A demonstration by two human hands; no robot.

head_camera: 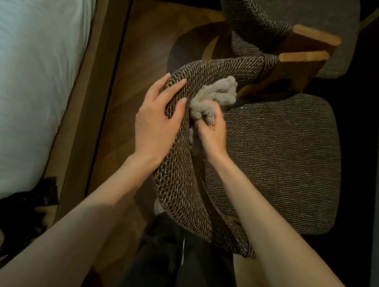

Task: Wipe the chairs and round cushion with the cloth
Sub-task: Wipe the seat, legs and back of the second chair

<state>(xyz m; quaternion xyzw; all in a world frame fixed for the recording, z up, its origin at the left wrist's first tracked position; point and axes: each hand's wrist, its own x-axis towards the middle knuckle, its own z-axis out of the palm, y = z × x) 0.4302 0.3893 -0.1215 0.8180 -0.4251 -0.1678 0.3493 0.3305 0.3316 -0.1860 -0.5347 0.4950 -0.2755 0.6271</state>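
Note:
A brown woven chair (pixel 278 160) stands right below me, its curved backrest (pixel 178 178) toward me. My left hand (pixel 157 119) lies over the top edge of that backrest, fingers spread and bent round it. My right hand (pixel 211 136) grips a crumpled grey cloth (pixel 214 98) and presses it against the inner face of the backrest, just above the seat. A second chair of the same weave (pixel 263 10) stands beyond, its wooden leg ends (pixel 311 46) close to the near chair. No round cushion is in view.
A bed with a white cover (pixel 25 59) and a wooden frame (pixel 95 81) runs along the left. Dark and pale clutter (pixel 1 226) lies at the bed's near corner. Wooden floor (pixel 143 51) shows between bed and chairs. My dark trouser legs (pixel 161 249) stand behind the chair.

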